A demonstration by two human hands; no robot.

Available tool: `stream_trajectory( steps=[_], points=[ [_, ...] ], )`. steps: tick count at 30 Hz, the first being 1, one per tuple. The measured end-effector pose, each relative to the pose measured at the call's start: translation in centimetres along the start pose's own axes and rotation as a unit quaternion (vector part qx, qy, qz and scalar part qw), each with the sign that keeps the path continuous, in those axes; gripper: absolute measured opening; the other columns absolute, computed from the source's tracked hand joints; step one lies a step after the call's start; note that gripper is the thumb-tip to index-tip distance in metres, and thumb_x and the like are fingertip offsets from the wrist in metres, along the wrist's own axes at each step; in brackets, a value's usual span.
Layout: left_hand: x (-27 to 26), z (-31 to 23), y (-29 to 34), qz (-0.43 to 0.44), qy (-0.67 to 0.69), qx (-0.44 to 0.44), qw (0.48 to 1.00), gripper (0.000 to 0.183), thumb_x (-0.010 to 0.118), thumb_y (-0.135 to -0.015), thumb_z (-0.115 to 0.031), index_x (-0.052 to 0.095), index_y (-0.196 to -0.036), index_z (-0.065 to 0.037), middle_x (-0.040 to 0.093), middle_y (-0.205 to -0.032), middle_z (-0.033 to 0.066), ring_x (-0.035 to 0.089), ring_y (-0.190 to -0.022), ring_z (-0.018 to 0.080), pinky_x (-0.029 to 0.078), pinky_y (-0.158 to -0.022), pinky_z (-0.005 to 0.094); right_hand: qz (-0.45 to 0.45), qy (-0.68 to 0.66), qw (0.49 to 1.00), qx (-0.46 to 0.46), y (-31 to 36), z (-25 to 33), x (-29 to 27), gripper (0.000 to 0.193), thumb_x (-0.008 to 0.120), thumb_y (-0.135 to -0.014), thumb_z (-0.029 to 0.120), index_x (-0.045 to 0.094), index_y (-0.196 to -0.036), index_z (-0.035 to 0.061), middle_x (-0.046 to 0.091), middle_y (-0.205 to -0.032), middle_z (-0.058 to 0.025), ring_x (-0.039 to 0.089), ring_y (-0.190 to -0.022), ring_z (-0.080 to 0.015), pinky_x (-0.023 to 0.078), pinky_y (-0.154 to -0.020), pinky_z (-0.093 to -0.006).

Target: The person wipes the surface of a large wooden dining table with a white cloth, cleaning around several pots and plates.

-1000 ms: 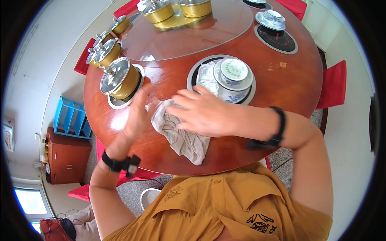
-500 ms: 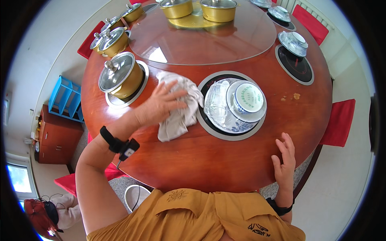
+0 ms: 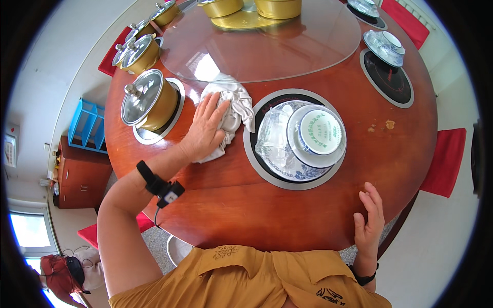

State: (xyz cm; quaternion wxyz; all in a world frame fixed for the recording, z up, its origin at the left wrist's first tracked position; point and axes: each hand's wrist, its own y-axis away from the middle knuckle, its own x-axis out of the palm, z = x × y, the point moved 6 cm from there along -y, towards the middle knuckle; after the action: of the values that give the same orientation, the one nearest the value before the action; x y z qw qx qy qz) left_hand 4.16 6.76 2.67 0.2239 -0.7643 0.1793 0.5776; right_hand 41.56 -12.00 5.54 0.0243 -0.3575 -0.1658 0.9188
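My left hand [image 3: 206, 131] lies flat with fingers stretched out on a crumpled whitish cloth [image 3: 237, 105], pressing it against the red-brown wooden table [image 3: 257, 215]. The cloth sits between a gold pot with a glass lid [image 3: 160, 105] and a plastic-wrapped stack of dishes [image 3: 277, 138]. An upside-down bowl [image 3: 320, 131] tops that stack, which rests on a round black cooktop [image 3: 264, 109] set into the table. At the near right edge my right hand [image 3: 368, 219] hovers with loosely bent fingers apart, holding nothing.
A round glass turntable [image 3: 267, 56] carries gold pots [image 3: 279, 8] in the middle. More lidded pots [image 3: 141, 54] stand at the far left. Another wrapped dish set [image 3: 384, 47] is at the right, with crumbs [image 3: 390, 124] nearby. Red chairs [image 3: 446, 161] surround the table.
My left hand has slid the cloth away from me, toward the glass turntable, and the cloth has bunched up. The right hand stays near the table edge. The view has shifted slightly.
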Motion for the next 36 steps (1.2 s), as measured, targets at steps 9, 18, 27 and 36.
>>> stream_trajectory(
  steps=[9, 18, 27, 36],
  points=[
    [-0.3, -0.6, -4.5, 0.03, 0.039, 0.085, 0.995, 0.074, 0.043, -0.066, 0.002, 0.038, -0.139, -0.005, 0.027, -0.148, 0.0239, 0.018, -0.14, 0.0425, 0.015, -0.116, 0.0482, 0.031, 0.059, 0.997, -0.029, -0.4, 1.1, 0.6, 0.034, 0.062, -0.084, 0.011, 0.059, -0.117, 0.0, 0.061, -0.118, -0.0157, 0.056, -0.108, -0.0352, 0.043, -0.096, -0.0436],
    [-0.6, -3.3, -3.7, 0.006, 0.097, 0.163, 0.982, 0.057, 0.057, -0.078, -0.009, 0.044, -0.133, -0.004, 0.036, -0.143, 0.0211, 0.026, -0.138, 0.0386, 0.022, -0.113, 0.0484, 0.032, 0.056, 0.998, -0.018, -0.2, 0.9, 0.4, 0.033, 0.061, -0.086, 0.013, 0.059, -0.116, -0.0001, 0.062, -0.115, -0.0151, 0.057, -0.106, -0.0345, 0.043, -0.095, -0.0446],
    [-1.0, -2.1, -2.1, -0.059, 0.039, 0.087, 0.994, 0.05, 0.05, -0.075, 0.003, 0.052, -0.124, -0.004, 0.043, -0.137, 0.0219, 0.039, -0.129, 0.0406, 0.031, -0.107, 0.0493, 0.035, 0.037, 0.999, -0.018, -0.3, 0.5, 0.5, 0.032, 0.061, -0.087, 0.014, 0.059, -0.115, -0.0001, 0.064, -0.113, -0.0151, 0.059, -0.103, -0.0344, 0.044, -0.095, -0.0452],
    [-2.5, -0.2, 4.4, -0.035, -0.043, 0.015, 0.998, 0.05, 0.053, -0.073, 0.002, 0.051, -0.123, -0.004, 0.045, -0.136, 0.0183, 0.042, -0.127, 0.0373, 0.033, -0.105, 0.0476, 0.027, 0.045, 0.999, -0.01, 0.2, 0.5, 0.1, 0.031, 0.056, -0.091, 0.019, 0.059, -0.113, -0.0027, 0.065, -0.107, -0.0162, 0.061, -0.099, -0.0353, 0.045, -0.093, -0.0467]
  ],
)
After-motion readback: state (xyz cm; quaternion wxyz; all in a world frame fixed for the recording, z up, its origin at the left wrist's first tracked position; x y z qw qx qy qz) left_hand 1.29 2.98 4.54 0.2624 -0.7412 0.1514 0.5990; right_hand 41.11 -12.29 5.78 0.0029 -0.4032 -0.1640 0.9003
